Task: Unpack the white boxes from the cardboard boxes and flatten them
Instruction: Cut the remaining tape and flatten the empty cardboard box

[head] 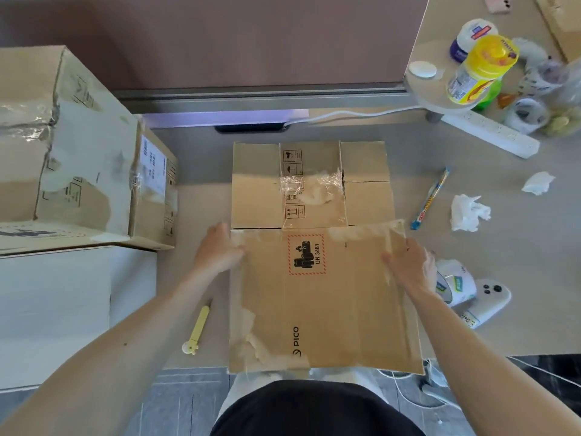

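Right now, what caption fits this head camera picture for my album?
Left hand and right hand rest on a flattened cardboard box, yellow cutter beside it.
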`<state>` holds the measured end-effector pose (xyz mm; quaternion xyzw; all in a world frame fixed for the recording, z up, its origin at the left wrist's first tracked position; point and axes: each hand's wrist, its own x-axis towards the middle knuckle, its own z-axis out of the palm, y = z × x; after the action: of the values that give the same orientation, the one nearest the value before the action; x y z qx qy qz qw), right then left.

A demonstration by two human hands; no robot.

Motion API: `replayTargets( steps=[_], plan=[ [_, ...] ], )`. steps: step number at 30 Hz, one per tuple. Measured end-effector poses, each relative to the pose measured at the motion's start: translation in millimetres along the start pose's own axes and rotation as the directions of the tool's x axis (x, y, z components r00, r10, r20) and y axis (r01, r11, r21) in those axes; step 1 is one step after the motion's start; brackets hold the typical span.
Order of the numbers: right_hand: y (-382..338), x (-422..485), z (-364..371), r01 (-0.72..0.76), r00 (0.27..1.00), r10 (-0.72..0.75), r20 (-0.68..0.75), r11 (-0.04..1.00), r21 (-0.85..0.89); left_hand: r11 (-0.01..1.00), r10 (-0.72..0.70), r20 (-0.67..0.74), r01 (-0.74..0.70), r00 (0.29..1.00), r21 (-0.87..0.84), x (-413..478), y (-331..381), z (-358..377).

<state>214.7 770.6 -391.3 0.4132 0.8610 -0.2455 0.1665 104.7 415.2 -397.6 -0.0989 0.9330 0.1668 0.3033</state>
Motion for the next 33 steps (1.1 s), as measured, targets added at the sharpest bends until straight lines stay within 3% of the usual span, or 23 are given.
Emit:
replayTargets(
  steps=[3,6,9,15,19,22,33],
  plan=[
    [-9,10,3,0.071,0.995,-0.078,-0.056,0.992,-0.108,0.995,0.075,-0.169,-0.063,0.983,0.074,15,13,-3],
    [-33,29,5,0.185,0.971,-0.200,-0.130,0.975,-0.120,0.965,0.260,-0.218,-0.244,0.941,0.097,38,38,-6],
    [-66,58,11,0.345,0.924,-0.364,-0.113,0.925,-0.159,0.917,0.380,-0.156,-0.350,0.912,0.191,67,66,-3],
    [-134,124,40,0.482,0.871,-0.490,0.027,0.843,-0.237,0.878,0.390,-0.040,-0.358,0.920,0.318,119,116,12],
    [-147,152,63,0.441,0.896,-0.434,0.088,0.854,-0.275,0.884,0.368,-0.035,-0.338,0.929,0.324,144,116,27],
    [-148,152,77,0.408,0.908,-0.417,0.045,0.853,-0.325,0.852,0.363,-0.128,-0.273,0.923,0.447,149,114,39],
    [-151,152,84,0.358,0.921,-0.390,0.012,0.832,-0.424,0.851,0.359,-0.165,-0.250,0.918,0.461,152,114,43]
  ],
)
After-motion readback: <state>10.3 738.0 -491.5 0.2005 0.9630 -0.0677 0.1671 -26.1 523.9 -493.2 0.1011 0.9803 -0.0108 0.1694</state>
